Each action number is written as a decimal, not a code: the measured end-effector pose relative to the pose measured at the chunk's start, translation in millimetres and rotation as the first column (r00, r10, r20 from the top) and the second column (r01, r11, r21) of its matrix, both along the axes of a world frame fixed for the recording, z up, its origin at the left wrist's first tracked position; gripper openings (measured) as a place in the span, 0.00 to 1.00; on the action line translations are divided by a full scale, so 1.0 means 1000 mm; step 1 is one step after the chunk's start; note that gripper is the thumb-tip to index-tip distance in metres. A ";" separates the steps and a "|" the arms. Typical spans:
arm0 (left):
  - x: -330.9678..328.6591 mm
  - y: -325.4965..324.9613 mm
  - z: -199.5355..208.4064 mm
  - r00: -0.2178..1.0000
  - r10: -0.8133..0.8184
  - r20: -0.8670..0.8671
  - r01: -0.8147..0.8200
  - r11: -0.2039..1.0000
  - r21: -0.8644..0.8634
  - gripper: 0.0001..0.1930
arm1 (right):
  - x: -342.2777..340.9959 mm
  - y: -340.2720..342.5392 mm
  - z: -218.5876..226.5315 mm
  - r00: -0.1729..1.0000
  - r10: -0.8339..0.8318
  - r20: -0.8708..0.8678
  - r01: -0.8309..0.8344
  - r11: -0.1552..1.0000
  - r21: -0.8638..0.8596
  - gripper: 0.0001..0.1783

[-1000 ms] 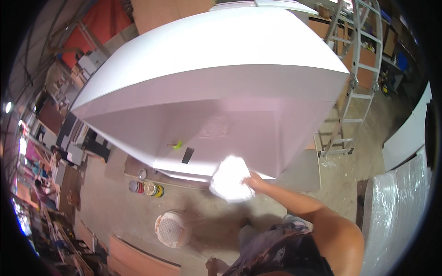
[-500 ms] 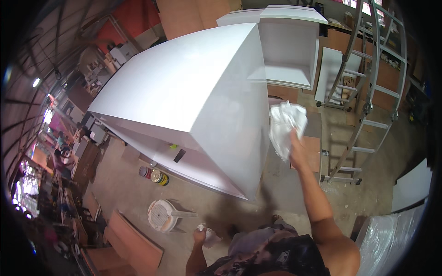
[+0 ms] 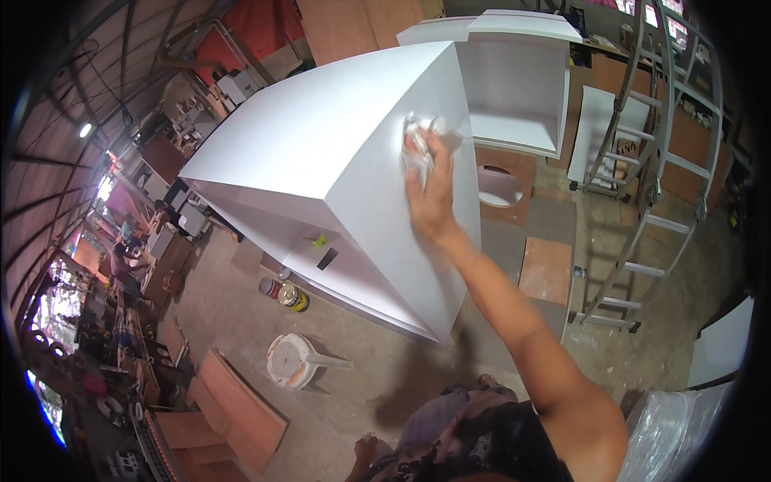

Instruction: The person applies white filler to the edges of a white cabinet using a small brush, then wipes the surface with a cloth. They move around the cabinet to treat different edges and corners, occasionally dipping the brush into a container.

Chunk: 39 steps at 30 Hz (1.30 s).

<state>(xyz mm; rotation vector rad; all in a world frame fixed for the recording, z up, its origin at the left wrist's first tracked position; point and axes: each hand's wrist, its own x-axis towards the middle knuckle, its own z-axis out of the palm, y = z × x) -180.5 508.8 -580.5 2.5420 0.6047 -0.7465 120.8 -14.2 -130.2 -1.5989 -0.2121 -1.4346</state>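
Note:
A large white cabinet (image 3: pixel 321 153) fills the middle of the view, its open side facing lower left. My right hand (image 3: pixel 430 189) presses a crumpled white cloth (image 3: pixel 418 136) flat against the cabinet's side panel, near its upper edge. My right arm stretches up from the lower right. My left hand is out of sight.
A second white cabinet (image 3: pixel 514 88) stands behind. A metal ladder frame (image 3: pixel 650 161) rises at right. Paint cans (image 3: pixel 285 293) and a white plastic stool (image 3: pixel 293 361) sit on the concrete floor; plywood boards (image 3: pixel 233 410) lie lower left. A person (image 3: pixel 128 261) works far left.
My right hand has carried the cloth left onto the cabinet's side panel and presses it there. The view has swung further around the cabinet. My left hand, seen low earlier, has left the view.

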 end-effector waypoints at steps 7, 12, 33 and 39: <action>-0.018 0.014 -0.002 0.997 0.072 0.013 -0.072 0.997 0.002 0.27 | -0.035 0.027 0.030 0.912 -0.305 -0.274 0.263 0.948 -0.177 0.25; -0.001 0.019 -0.012 0.996 0.004 0.093 0.012 0.986 -0.165 0.26 | -0.032 0.013 0.049 0.869 -0.232 -0.437 0.246 0.969 -0.026 0.25; -0.024 0.002 0.000 0.995 0.046 0.086 -0.039 0.996 -0.079 0.21 | 0.002 -0.036 0.055 0.814 -0.303 -0.495 0.278 0.952 -0.125 0.30; -0.043 -0.008 -0.019 0.958 0.186 0.217 -0.119 0.950 -0.290 0.21 | 0.063 -0.098 0.065 0.779 -0.208 -0.591 0.273 0.962 0.022 0.30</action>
